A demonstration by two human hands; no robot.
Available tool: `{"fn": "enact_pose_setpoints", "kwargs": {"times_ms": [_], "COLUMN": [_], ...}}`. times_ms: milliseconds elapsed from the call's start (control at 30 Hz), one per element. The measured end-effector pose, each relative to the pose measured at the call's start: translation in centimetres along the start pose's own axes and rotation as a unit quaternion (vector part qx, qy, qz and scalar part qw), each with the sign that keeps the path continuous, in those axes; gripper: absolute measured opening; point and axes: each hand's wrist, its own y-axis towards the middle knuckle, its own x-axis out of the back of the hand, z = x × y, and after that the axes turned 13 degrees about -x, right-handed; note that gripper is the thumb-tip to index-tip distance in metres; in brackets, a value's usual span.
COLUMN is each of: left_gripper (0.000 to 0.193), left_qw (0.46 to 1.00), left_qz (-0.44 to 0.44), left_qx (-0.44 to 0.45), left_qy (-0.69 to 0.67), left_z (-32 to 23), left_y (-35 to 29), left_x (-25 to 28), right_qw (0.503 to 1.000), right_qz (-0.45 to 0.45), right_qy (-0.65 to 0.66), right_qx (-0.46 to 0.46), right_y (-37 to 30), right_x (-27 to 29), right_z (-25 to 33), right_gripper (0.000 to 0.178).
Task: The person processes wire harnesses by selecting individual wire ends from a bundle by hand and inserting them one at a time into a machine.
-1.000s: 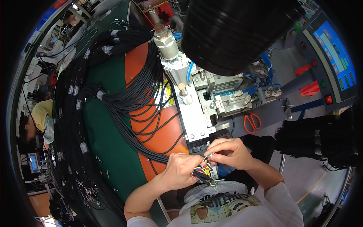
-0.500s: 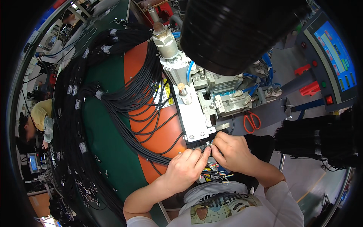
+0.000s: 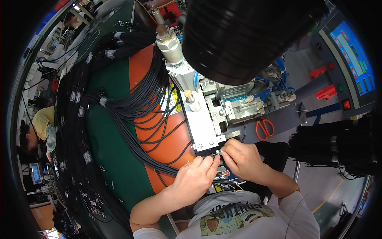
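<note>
My left hand [image 3: 197, 174] and my right hand [image 3: 243, 159] meet just in front of the machine's white metal block [image 3: 202, 128]. Both are closed in a pinch, thumb against fingertips. Between them shows a small pale and bluish wire end [image 3: 218, 152], partly covered by the fingers. A bundle of black cables [image 3: 153, 158] runs from the left toward my left hand and passes behind it. Below the hands lie stripped cable ends with thin coloured wires [image 3: 227, 184], close to my shirt.
Scissors with red handles [image 3: 264, 128] lie right of the machine. A large black cylinder [image 3: 242, 40] hangs above it. At far right stands a control screen [image 3: 352, 59]; below it hangs a black cable bundle [image 3: 334, 147]. More cables [image 3: 77, 115] line the green mat [image 3: 117, 159]. A co-worker [image 3: 43, 123] is at left.
My hands stay together at nearly the same spot, with the fingertips shifted slightly. The machine and black cylinder appear a little farther left. The co-worker's arm hangs lower.
</note>
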Motion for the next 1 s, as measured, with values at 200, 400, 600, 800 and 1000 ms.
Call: {"fn": "enact_pose_setpoints", "kwargs": {"times_ms": [200, 400, 600, 800, 1000], "left_gripper": [0.061, 0.059, 0.042, 0.041, 0.042], "left_qw": [0.999, 0.999, 0.999, 0.986, 0.987], "left_qz": [0.009, 0.036, 0.001, -0.148, -0.131], "left_qx": [0.003, -0.005, -0.015, 0.066, 0.081], "left_qy": [0.034, 0.031, 0.048, -0.031, 0.042], "left_z": [-0.1, 0.4, 0.8, 1.9, 1.6], "left_y": [0.5, 0.8, 0.6, -2.2, -2.7], "left_x": [0.1, 0.4, 0.2, -0.5, -1.4], "right_qw": [0.996, 0.997, 0.995, 0.987, 0.995], "right_qz": [-0.037, 0.048, -0.094, 0.032, -0.018], "right_qy": [-0.065, -0.067, 0.025, 0.134, 0.076], "right_qx": [0.048, 0.014, 0.038, -0.086, -0.069], "right_y": [0.0, 0.5, 0.1, 0.7, -0.4], "right_x": [0.0, 0.8, -0.6, -0.4, 0.7], "right_z": [0.3, 0.1, -0.2, -1.2, 0.1], "right_gripper": [0.009, 0.011, 0.009, 0.008, 0.015]}}
